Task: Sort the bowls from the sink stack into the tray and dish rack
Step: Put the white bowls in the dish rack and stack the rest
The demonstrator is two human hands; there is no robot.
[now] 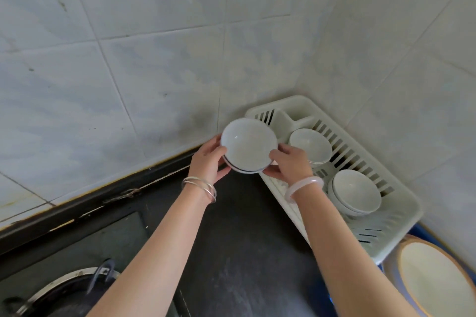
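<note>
A small stack of white bowls (248, 145), with a dark line at the lower rim, is tilted toward me just left of the white plastic dish rack (401, 203). My left hand (208, 162) grips its left edge and my right hand (291, 162) grips its right edge. Inside the rack, a pair of nested white bowls (310, 145) leans near the far end. Another nested set of white bowls (356, 192) leans nearer to me.
The rack sits in the corner of tiled walls on a dark countertop (244, 252). A large round tan-rimmed dish (438, 278) lies at the lower right on something blue. A gas stove with a metal burner ring (64, 288) is at the lower left.
</note>
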